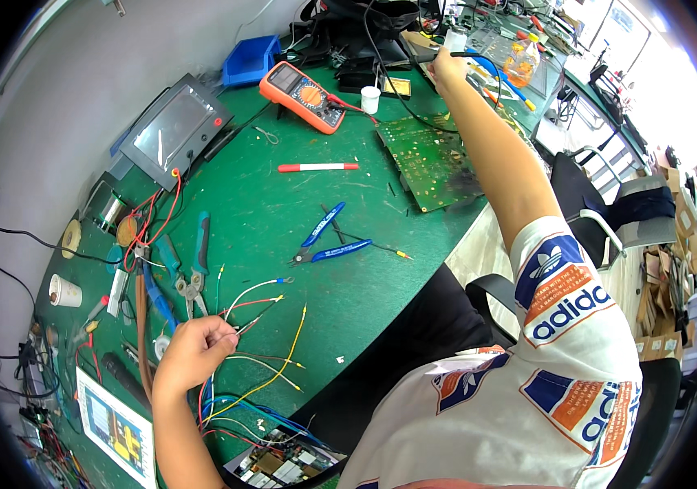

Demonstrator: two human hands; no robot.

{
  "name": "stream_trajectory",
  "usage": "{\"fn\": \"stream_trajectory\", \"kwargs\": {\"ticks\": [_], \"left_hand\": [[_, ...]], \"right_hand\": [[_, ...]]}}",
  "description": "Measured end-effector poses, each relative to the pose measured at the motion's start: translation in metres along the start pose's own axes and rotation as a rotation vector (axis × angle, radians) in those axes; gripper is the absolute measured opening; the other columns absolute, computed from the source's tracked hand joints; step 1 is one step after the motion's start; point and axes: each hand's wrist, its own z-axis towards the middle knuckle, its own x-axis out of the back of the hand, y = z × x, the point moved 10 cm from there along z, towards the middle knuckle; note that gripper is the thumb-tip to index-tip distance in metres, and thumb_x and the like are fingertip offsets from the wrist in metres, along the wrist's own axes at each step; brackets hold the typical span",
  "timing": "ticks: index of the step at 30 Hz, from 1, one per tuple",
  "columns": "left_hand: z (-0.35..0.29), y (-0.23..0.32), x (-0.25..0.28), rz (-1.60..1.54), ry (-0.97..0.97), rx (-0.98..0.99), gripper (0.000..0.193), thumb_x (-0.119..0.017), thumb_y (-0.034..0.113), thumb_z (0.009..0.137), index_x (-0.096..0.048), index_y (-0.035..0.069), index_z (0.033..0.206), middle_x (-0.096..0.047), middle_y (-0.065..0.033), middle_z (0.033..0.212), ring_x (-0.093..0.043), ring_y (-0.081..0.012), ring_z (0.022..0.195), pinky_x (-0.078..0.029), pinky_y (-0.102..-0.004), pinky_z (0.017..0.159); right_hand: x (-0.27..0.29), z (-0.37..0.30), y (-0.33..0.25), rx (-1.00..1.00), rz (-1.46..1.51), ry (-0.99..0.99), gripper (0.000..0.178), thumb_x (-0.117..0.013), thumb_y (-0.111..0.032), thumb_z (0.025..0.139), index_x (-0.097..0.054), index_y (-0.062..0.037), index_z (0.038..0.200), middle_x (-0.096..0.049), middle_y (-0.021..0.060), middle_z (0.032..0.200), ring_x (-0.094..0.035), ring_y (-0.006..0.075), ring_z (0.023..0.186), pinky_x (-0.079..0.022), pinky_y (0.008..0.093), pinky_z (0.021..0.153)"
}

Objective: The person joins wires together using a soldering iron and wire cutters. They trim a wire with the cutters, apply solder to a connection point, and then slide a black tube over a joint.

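My left hand (pixel 194 352) is closed in a pinch on a thin wire (pixel 248 326) at the near left of the bench. Around it, several coloured wires with small end terminals fan out, among them a yellow wire (pixel 292 346) and a white wire (pixel 255 287) with a blue end. My right arm stretches to the far side, where my right hand (pixel 449 73) is closed around a black, corded, pen-like tool (pixel 425 58) that looks like a soldering iron. Its tip is hard to make out. Near that hand lies a black tray with a yellow sponge (pixel 398 87).
Blue flush cutters (pixel 328 236), a red-and-white marker (pixel 318 167) and a green circuit board (pixel 430 163) lie on the green mat. Behind stand an orange multimeter (pixel 303 96), a grey screen unit (pixel 171 134) and a blue bin (pixel 251 61). Wire strippers (pixel 194 285) rest beyond my left hand.
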Motion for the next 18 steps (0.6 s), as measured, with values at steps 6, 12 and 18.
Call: {"fn": "stream_trajectory", "kwargs": {"ticks": [6, 12, 18], "left_hand": [[0.0, -0.001, 0.0, -0.002, -0.021, -0.001, 0.012, -0.07, 0.01, 0.09, -0.069, -0.001, 0.088, -0.063, -0.0007, 0.067, -0.051, -0.0066, 0.06, -0.041, -0.0274, 0.054], [-0.002, 0.001, 0.0, -0.011, -0.029, 0.001, 0.012, -0.069, 0.01, 0.091, -0.069, -0.001, 0.088, -0.064, -0.0012, 0.068, -0.051, -0.0064, 0.06, -0.041, -0.0275, 0.053], [-0.001, 0.002, -0.002, -0.025, -0.032, -0.014, 0.012, -0.071, 0.011, 0.09, -0.07, 0.0, 0.09, -0.066, -0.0027, 0.07, -0.056, -0.0084, 0.063, -0.045, -0.0278, 0.057]], "right_hand": [[-0.04, -0.01, 0.025, -0.181, -0.022, -0.185, 0.039, -0.05, -0.041, 0.101, -0.058, -0.0028, 0.102, -0.063, 0.0068, 0.076, -0.061, 0.0208, 0.064, -0.045, 0.0384, 0.061], [-0.08, -0.032, 0.053, -0.426, 0.102, -0.463, 0.046, -0.037, -0.045, 0.106, -0.048, -0.0011, 0.102, -0.063, 0.0082, 0.077, -0.05, 0.0166, 0.058, -0.039, 0.0321, 0.053], [-0.085, -0.02, 0.075, -0.584, -0.052, -0.568, 0.058, -0.035, -0.054, 0.106, -0.052, -0.0115, 0.071, -0.038, -0.0066, 0.049, -0.026, 0.0089, 0.037, -0.02, 0.0257, 0.036]]}}
